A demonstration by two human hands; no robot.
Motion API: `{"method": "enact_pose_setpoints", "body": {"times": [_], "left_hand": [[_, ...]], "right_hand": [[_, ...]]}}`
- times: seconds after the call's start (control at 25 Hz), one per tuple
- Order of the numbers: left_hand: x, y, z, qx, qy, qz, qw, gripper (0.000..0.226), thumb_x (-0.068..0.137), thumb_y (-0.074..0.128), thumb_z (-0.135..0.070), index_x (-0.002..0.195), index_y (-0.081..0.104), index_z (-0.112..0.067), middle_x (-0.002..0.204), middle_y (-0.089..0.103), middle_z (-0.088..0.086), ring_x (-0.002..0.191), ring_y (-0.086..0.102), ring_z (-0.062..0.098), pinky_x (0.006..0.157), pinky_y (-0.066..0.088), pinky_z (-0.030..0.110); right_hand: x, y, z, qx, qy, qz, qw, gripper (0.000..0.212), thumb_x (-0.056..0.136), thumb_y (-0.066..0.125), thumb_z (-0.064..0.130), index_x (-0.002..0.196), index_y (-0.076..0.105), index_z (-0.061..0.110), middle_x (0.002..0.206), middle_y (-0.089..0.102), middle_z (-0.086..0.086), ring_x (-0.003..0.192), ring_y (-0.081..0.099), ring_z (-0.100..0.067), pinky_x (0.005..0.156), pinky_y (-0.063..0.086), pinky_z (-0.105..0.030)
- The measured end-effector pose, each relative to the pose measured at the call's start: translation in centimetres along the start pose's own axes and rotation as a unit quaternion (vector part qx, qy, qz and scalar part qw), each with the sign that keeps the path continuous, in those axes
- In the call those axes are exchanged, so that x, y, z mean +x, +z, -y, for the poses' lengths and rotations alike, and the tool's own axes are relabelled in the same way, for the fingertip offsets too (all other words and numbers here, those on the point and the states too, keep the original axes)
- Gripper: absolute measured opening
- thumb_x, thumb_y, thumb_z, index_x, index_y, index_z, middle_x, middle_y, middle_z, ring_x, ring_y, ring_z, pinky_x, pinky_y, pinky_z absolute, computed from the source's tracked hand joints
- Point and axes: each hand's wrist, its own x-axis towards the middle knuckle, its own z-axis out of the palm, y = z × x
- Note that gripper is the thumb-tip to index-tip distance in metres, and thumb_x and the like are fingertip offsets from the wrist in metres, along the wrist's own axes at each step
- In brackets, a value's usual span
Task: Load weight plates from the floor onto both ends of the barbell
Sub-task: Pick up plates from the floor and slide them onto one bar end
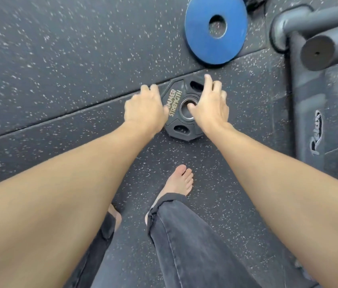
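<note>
Flat on floor, black plate (181, 113) lettered gold, left grip (144, 108) and right grip (209, 104) released, fingers spread.

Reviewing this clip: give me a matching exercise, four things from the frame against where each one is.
1. black multi-sided rubber weight plate
2. round blue weight plate
3. left hand
4. right hand

A. over the black plate's centre hole
B. at the black plate's left edge
C. flat on the floor under both hands
D. on the floor beyond the hands

Pairs: 1-C, 2-D, 3-B, 4-A
</note>
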Motion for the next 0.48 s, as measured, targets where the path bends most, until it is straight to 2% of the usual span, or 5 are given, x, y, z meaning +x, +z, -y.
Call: {"method": "enact_pose_setpoints", "body": {"times": [0.12, 0.2, 0.28, 0.4, 0.48], "left_hand": [[1.2, 2.5, -0.2, -0.032, -0.013, 0.03, 0.999, 0.051, 0.1, 0.049, -0.039, 0.137, 0.037, -0.006, 0.133, 0.052, 0.016, 0.117, 0.056, 0.041, 0.081, 0.041, 0.045], [1.6, 3.3, -0.1, -0.051, -0.017, 0.033, 0.998, 0.054, 0.1, 0.051, -0.039, 0.138, 0.035, -0.005, 0.131, 0.054, 0.016, 0.117, 0.056, 0.041, 0.083, 0.041, 0.044], [1.6, 3.6, 0.4, -0.063, -0.021, 0.032, 0.997, 0.064, 0.1, 0.052, -0.038, 0.148, 0.026, -0.006, 0.135, 0.052, 0.017, 0.119, 0.054, 0.04, 0.088, 0.043, 0.045], [1.1, 3.1, 1.3, -0.163, -0.071, 0.048, 0.983, 0.081, 0.099, 0.056, -0.036, 0.157, 0.007, -0.008, 0.139, 0.049, 0.019, 0.123, 0.052, 0.039, 0.094, 0.043, 0.045], [0.3, 2.4, 1.9, -0.236, -0.126, 0.062, 0.961, 0.084, 0.097, 0.061, -0.037, 0.157, 0.01, -0.009, 0.141, 0.049, 0.019, 0.123, 0.053, 0.038, 0.097, 0.045, 0.044]], "right_hand": [[3.0, 2.4, 0.5, -0.079, -0.028, 0.043, 0.996, 0.099, 0.082, 0.07, 0.007, 0.157, 0.008, 0.022, 0.16, 0.015, -0.011, 0.139, 0.027, -0.041, 0.104, 0.039, -0.063], [4.6, 2.8, 0.9, -0.119, -0.041, 0.036, 0.991, 0.095, 0.079, 0.073, 0.0, 0.153, 0.017, 0.02, 0.155, 0.02, -0.015, 0.133, 0.035, -0.045, 0.101, 0.04, -0.063], [5.4, 1.5, 1.4, -0.15, -0.062, 0.029, 0.986, 0.086, 0.073, 0.086, 0.01, 0.14, 0.032, 0.016, 0.142, 0.033, -0.019, 0.118, 0.051, -0.045, 0.092, 0.048, -0.057], [5.1, -0.8, 2.1, -0.231, -0.121, 0.014, 0.965, 0.09, 0.061, 0.094, 0.034, 0.129, 0.04, 0.013, 0.133, 0.039, -0.02, 0.097, 0.063, -0.043, 0.087, 0.048, -0.051], [3.8, -1.5, 2.7, -0.23, -0.166, -0.012, 0.959, 0.09, 0.059, 0.095, 0.028, 0.128, 0.04, 0.013, 0.132, 0.04, -0.022, 0.093, 0.063, -0.043, 0.084, 0.051, -0.051]]}}
